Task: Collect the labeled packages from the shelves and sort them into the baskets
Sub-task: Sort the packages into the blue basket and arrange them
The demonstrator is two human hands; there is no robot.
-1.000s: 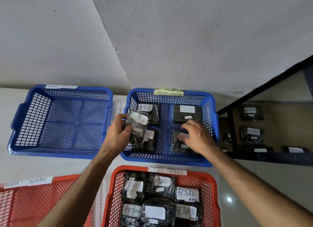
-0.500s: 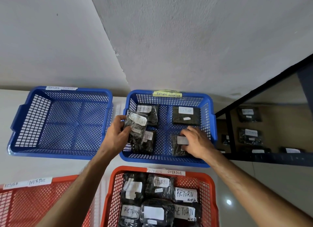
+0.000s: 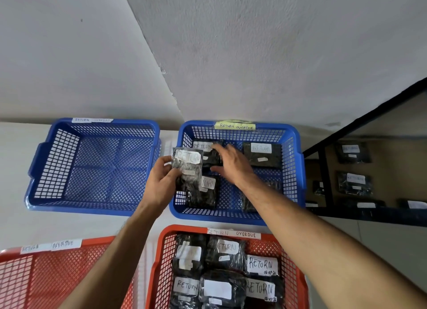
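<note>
The left hand (image 3: 161,184) is gripping a black packet (image 3: 187,170) marked RETURN, thumb and fingers clamped on its left edge, holding it over the left rim of the far right blue basket (image 3: 292,170); the right hand (image 3: 233,165) is reaching into that basket, fingers spread apart above a second packet (image 3: 208,155) at its far left; whether they are touching it cannot be told; three more packets are lying inside; the left blue basket (image 3: 57,170) is sitting beside it; a near orange basket (image 3: 161,262) is holding further packets; a shelf (image 3: 369,214) is standing at right.
</note>
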